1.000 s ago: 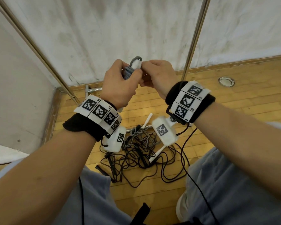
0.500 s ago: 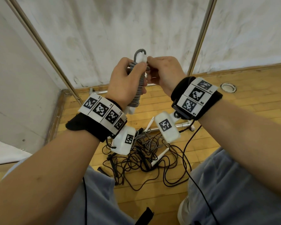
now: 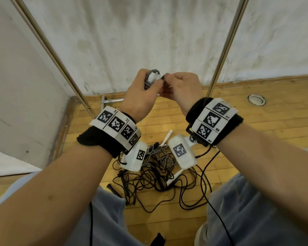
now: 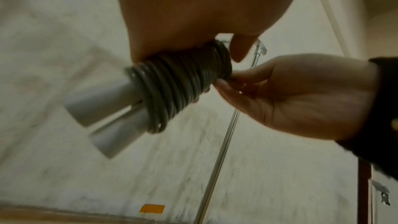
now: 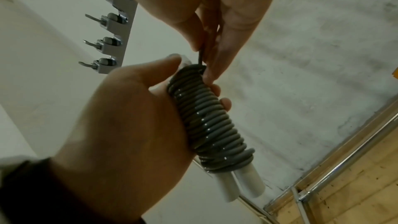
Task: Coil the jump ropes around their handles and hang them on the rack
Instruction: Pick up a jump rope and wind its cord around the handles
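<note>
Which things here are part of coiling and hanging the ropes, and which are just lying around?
Part of the job:
- grey rope coiled round two white handles, gripped by the left hand
- right hand pinching the rope's end
- tangled ropes on the floor
- hook rack

Just lying about:
- round floor fitting

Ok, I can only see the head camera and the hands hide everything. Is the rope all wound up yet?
Observer: Nearly. The right wrist view shows the grey jump rope coiled tightly round two white handles that lie side by side. The left hand grips the bundle.
Operator: What's the other hand doing?
Observer: The right hand pinches the last bit of rope at the top of the coil.
Operator: Where are the hooks?
Observer: The right wrist view shows a grey hook rack above the hands. The four hooks I can see hold nothing.
</note>
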A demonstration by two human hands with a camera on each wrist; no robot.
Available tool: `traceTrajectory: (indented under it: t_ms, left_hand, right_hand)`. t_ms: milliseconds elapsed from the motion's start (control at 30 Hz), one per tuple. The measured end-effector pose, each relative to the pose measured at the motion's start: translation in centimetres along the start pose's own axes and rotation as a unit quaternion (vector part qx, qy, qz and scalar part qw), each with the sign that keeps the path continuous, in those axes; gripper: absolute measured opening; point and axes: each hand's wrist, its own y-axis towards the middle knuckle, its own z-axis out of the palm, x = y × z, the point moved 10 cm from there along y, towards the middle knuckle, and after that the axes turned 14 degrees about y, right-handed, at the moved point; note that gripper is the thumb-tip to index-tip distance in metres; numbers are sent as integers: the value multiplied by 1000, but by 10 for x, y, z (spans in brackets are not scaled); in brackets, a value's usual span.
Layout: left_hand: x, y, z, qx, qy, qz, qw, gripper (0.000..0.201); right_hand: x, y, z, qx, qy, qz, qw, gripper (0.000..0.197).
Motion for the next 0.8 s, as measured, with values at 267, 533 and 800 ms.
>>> traceTrajectory:
  t_ms: [267, 533, 800]
  left_hand:
    - [-3, -5, -6, -45, -64, -7, 997, 26]
    - [-1, -11, 9, 31, -62, -16, 997, 15]
    - [9, -9, 2, 56, -86, -30, 994, 15]
  right_hand:
    - [-3, 6, -7, 0, -45, 15, 999, 36]
    - [-5, 14, -12, 3, -55, 17, 998, 37]
    - [6, 10, 0, 57, -34, -10, 998, 34]
